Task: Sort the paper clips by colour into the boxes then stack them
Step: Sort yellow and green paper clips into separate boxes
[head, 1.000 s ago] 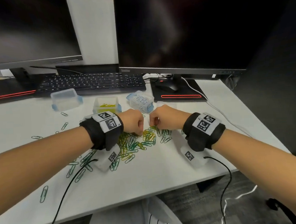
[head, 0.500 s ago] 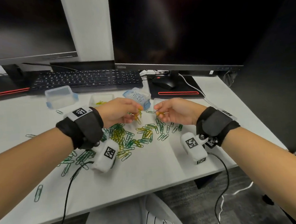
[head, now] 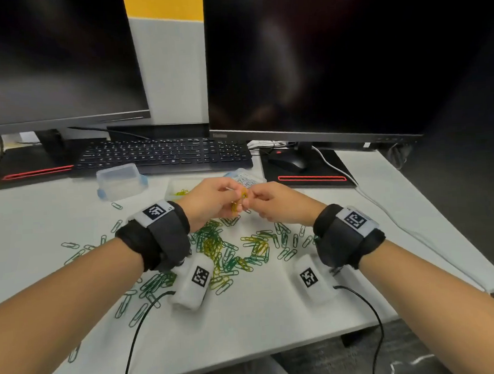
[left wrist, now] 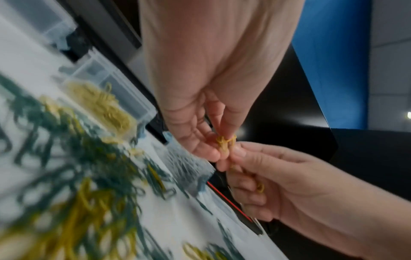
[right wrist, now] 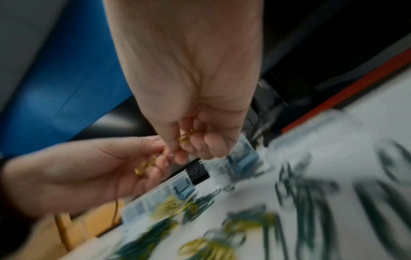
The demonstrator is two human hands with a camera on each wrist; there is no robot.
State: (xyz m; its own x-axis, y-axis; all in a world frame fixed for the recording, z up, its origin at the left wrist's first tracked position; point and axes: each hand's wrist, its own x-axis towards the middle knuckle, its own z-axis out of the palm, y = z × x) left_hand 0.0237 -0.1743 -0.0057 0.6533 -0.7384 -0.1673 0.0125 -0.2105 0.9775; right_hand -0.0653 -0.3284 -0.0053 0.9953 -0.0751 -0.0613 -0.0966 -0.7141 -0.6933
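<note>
Paper clips in the hands: a small bunch of yellow paper clips (left wrist: pixel 225 142) is pinched between the fingertips of both hands, raised above the desk (head: pixel 248 317).
Left hand: the left hand (head: pixel 209 202) is curled, thumb and fingers closed on the yellow bunch; more yellow clips are seen lying against its fingers in the right wrist view.
Right hand: the right hand (head: pixel 275 204) is curled as well, its thumb and forefinger gripping the same bunch from the other side; another yellow clip is tucked among its lower fingers in the left wrist view.
Loose pile: a mixed heap of green and yellow clips (head: pixel 229 251) is spread on the desk just below and nearer the person than the hands, with stray green clips trailing off to the left.
Yellow box: an open clear box (head: pixel 173 188) holding yellow clips is placed just behind the left hand.
White-clip box: a clear box (head: pixel 246 178) with pale clips is partly hidden behind the meeting fingertips.
Third box: a clear box with blue clasps (head: pixel 121 181) is set further left, apart from the hands, near the keyboard (head: pixel 163 155).
Background: two dark monitors are stood behind, with a mouse (head: pixel 287 161) on a black pad at the right.
</note>
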